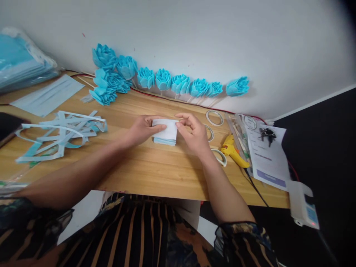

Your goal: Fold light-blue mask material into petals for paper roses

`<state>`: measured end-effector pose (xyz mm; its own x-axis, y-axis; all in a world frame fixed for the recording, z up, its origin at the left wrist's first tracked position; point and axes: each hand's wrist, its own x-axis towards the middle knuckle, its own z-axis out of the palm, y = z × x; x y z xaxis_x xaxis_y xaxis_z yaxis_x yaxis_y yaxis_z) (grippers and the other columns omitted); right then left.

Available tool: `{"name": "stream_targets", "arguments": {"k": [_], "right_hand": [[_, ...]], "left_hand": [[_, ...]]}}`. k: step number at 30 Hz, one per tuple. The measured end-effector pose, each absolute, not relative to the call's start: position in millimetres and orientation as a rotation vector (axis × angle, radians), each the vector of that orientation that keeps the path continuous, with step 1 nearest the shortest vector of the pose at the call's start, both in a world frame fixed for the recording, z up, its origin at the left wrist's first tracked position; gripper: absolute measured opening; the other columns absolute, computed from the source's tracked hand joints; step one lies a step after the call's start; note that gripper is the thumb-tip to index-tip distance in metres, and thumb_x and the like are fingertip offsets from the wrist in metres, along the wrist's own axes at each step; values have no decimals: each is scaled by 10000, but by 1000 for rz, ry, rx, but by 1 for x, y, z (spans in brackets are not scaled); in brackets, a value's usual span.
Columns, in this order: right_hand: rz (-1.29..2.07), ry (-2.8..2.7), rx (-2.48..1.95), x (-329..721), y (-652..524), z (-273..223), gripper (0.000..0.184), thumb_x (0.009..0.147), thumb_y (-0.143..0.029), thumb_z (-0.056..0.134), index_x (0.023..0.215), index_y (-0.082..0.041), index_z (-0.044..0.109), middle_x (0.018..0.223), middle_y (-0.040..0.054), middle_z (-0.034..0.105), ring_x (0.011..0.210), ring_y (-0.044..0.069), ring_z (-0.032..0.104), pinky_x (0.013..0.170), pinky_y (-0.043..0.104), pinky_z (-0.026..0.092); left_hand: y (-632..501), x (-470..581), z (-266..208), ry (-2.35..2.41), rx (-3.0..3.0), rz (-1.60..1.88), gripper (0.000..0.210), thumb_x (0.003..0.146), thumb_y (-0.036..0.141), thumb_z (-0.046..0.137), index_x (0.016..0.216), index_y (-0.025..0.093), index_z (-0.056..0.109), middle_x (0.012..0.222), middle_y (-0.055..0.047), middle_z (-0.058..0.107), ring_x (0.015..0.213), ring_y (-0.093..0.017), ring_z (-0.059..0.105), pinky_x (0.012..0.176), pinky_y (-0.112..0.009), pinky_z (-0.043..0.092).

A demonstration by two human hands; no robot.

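A small white square of non-woven fabric [170, 132] lies between my two hands at mid-table. My left hand [143, 129] grips its left side, thumb flat on top and fingers behind. At the upper right corner, the thumb and index finger of my right hand [193, 132] close on the edge, the other fingers bent. Just under the square shows a stack of pale blue pieces [164, 141], mostly covered by it. Whether the square is apart from the stack I cannot tell.
Blue fabric flowers [163, 79] on sticks lean along the wall. Cut strips [62, 133], a flat sheet [47, 95] and a bag of masks [22, 61] lie left. Tape rolls [214, 118], a yellow glue gun [233, 151], and a paper [264, 159] with keys [267, 136] lie right.
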<state>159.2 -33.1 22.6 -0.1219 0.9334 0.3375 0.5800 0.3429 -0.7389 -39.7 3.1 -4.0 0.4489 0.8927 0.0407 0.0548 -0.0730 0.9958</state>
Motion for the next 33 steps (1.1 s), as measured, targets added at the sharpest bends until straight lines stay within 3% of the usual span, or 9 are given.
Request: {"name": "stream_targets", "arguments": {"k": [3,10,16,21,33], "right_hand": [[636,-1773,-1269,162,-33,22,291,934,-290,481,1213,-278,561,950,12,730,908,183,693,844,359,534],[574,-1968,-1170,163,-31,17,293,897,-178,490,1129,-279,638,1160,31,704,1073,189,651,963,395,495],[547,-1935,-1198,160,-27,13,79,872,-305,636,921,-261,681,997,23,730,955,201,664,892,378,506],[563,-1873,-1252,156,-29,13,123,881,-330,613,829,-235,672,885,21,732,833,183,663,812,339,512],[545,-1815,-1223,154,-29,11,60,841,-247,634,790,-221,654,822,1,723,764,152,648,763,298,514]], "left_hand": [[7,-39,-9,865,1290,934,379,774,384,723,1056,129,719,881,-67,754,720,-162,683,639,-271,526],[13,-38,-15,761,1084,1027,385,750,374,758,1035,117,718,921,-82,764,730,-157,693,705,-283,537],[8,-38,-12,775,1209,973,326,803,369,704,1015,122,725,809,-61,754,700,-149,671,676,-267,525],[6,-37,-7,772,1287,949,327,809,358,693,1020,109,712,773,-63,745,681,-146,663,671,-261,522],[3,-35,-4,768,1255,920,312,812,314,686,1043,104,704,790,-54,739,677,-131,662,669,-237,518]]}}
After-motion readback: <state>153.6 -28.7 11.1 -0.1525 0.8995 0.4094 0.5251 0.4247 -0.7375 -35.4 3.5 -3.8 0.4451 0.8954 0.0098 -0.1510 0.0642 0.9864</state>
